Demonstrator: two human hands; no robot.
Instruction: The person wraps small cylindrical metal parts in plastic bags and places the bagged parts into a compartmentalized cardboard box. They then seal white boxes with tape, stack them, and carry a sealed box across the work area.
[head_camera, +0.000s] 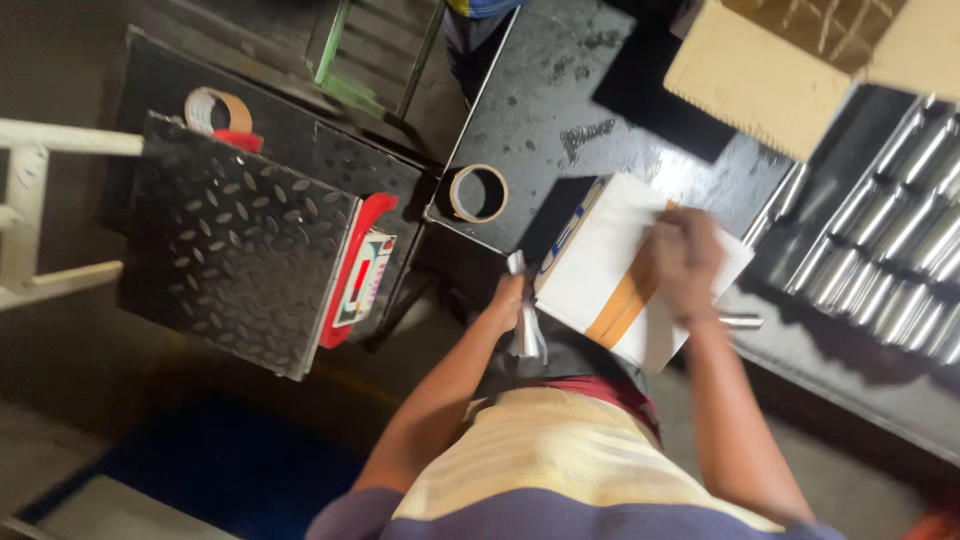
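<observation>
White taped box (600, 275) under flat right hand (685, 262), left hand (508, 300) clamped on silvery wrap (526, 335).

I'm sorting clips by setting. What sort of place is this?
Probably a small workshop's packing bench: rows of shiny metal cylinders, a platform weighing scale, tape rolls, and the right hand pressing a taped white box.
</observation>
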